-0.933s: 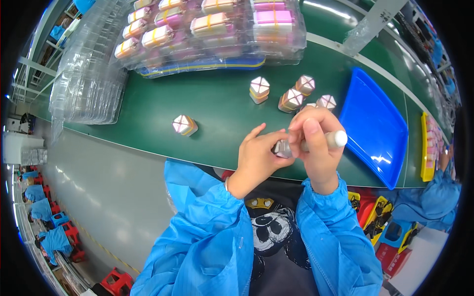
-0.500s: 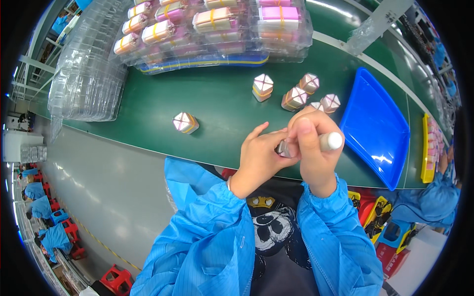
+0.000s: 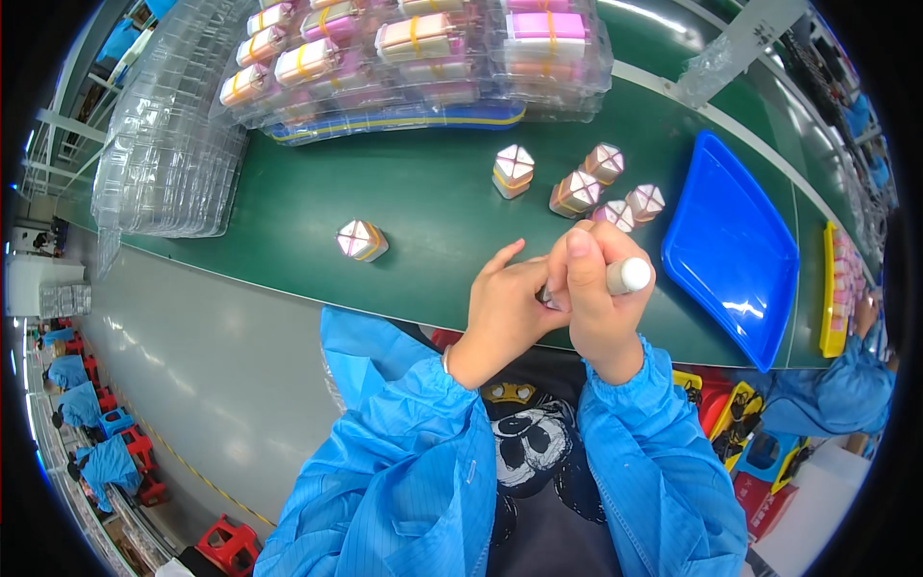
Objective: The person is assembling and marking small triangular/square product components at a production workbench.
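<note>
My right hand is closed around a white marker-like pen, its blunt end sticking out to the right. My left hand meets it over the near edge of the green conveyor belt, pinching a small grey item that is mostly hidden between the fingers. Just beyond my hands stand several small banded box bundles. One more bundle sits alone to the left.
An empty blue tray lies to the right on the belt. Clear plastic trays of pink and yellow boxes line the far side, with a stack of empty clear trays at left. Another worker in blue is at far right.
The view has shifted slightly. My hands stay together in the same grip, with the pen end tilting a little.
</note>
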A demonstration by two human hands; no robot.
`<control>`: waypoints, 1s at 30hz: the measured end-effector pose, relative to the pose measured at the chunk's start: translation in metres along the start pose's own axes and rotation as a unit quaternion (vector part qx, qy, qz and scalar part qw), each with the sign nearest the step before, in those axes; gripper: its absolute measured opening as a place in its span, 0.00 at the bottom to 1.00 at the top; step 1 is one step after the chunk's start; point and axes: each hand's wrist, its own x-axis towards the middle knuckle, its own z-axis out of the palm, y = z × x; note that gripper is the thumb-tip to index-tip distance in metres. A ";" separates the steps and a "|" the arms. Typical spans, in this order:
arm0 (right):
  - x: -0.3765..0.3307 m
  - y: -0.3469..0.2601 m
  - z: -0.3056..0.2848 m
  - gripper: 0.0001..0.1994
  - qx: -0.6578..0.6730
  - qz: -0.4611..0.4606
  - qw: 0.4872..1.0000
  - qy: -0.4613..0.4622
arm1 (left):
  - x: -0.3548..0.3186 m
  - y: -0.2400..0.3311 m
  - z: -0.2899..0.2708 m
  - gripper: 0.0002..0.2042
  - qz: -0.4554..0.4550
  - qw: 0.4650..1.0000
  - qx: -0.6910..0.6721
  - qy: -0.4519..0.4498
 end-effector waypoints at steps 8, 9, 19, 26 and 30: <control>-0.003 0.008 -0.001 0.17 -0.010 -0.012 1.000 0.000 | -0.001 0.000 -0.002 0.10 0.016 1.000 0.008 -0.006; -0.003 0.011 0.000 0.17 -0.004 -0.005 1.000 0.007 | -0.001 -0.001 -0.001 0.10 0.022 1.000 0.012 -0.006; 0.002 0.007 -0.002 0.15 0.131 -0.010 0.991 0.010 | 0.000 -0.005 0.000 0.14 0.025 0.999 0.015 -0.021; 0.019 -0.026 -0.089 0.13 0.234 -0.017 0.969 0.080 | 0.002 -0.014 -0.020 0.26 -0.168 0.852 -0.488 -0.088; 0.013 -0.006 -0.092 0.04 -0.064 0.180 0.979 0.073 | -0.001 -0.006 -0.053 0.34 -0.282 0.625 -0.710 -0.159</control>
